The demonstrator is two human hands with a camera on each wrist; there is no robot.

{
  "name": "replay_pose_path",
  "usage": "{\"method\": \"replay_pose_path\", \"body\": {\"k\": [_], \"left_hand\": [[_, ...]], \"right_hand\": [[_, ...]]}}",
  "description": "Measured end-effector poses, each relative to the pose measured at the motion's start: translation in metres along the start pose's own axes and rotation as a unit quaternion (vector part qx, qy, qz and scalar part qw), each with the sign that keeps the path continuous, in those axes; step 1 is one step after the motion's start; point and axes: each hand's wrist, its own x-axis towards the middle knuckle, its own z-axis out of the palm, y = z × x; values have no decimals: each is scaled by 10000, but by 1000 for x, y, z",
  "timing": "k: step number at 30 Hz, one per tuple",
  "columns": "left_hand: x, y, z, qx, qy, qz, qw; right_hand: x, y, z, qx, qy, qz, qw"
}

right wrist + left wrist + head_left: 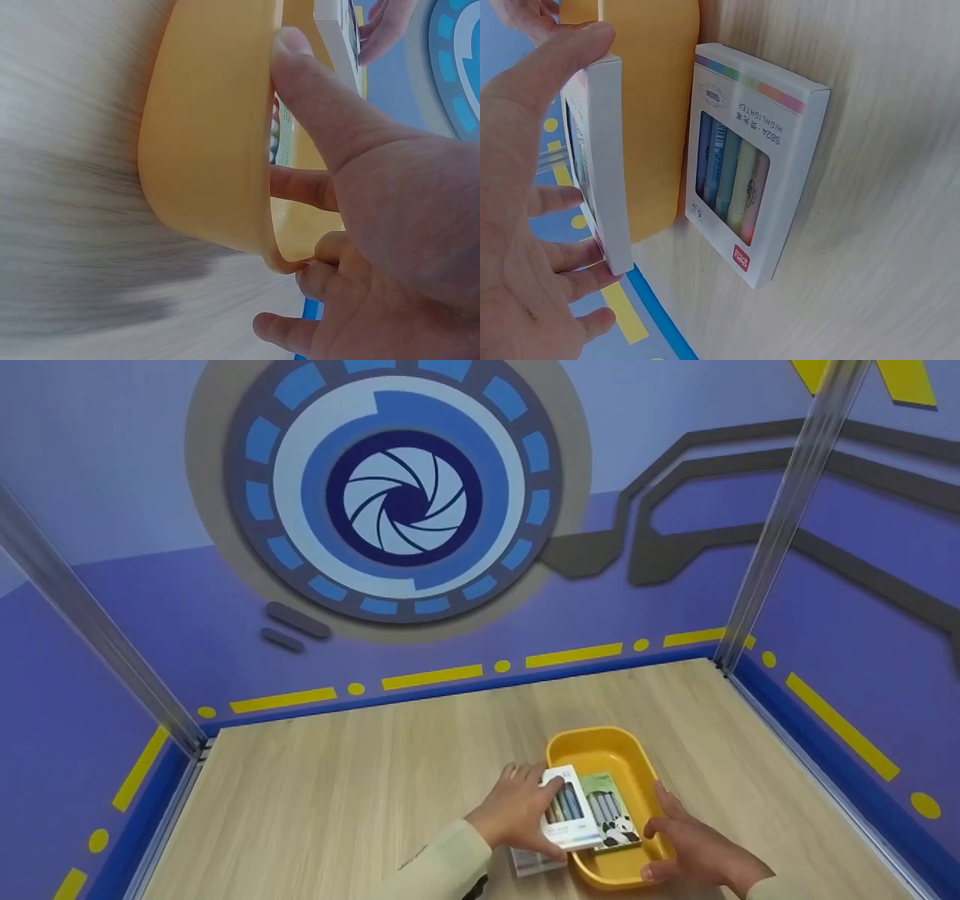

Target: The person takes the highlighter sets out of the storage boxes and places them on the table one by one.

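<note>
My left hand (516, 808) grips a white windowed box (581, 834) of coloured pens by its edges, thumb on one side and fingers on the other. That box is over the left rim of a yellow plastic tray (641, 769). Inside the tray lies a green box with a panda picture (621, 834), partly covered by the white box. My right hand (697, 844) pinches the tray's right rim, thumb outside and a finger inside in the right wrist view. Another white box, of highlighters (735, 150), lies on the table against the tray's left side, mostly hidden under my left hand in the head view.
A light wooden table (337, 795) carries the tray near its front right part. Blue and purple printed panels (150, 615) wall in its back and sides, with metal posts (780, 510) at the corners.
</note>
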Motion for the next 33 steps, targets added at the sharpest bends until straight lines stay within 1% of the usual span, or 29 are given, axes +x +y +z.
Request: {"method": "replay_pose_path", "body": {"k": [5, 9, 13, 16, 20, 23, 25, 33], "left_hand": [[-2, -4, 1, 17, 74, -49, 10000], [-5, -9, 2, 84, 157, -63, 9998], [-9, -12, 3, 65, 152, -99, 9998], [-12, -15, 3, 47, 134, -84, 9999], [-15, -20, 2, 56, 152, -60, 9999], [-18, -22, 3, 67, 137, -134, 9998], [-19, -24, 3, 50, 108, -197, 9997], [-28, -30, 2, -58, -50, -367, 9993]], "right_hand": [[-1, -1, -1, 100, -22, 106, 9999], [-1, -1, -1, -6, -26, 140, 9999], [0, 0, -1, 20, -66, 200, 9998], [-1, 1, -2, -36, -46, -95, 9999], [-1, 1, -1, -59, -21, -204, 9998], [0, 0, -1, -44, -52, 39, 10000], [1, -1, -1, -63, -77, 123, 9999], [1, -2, -2, -38, -138, 252, 9996]]}}
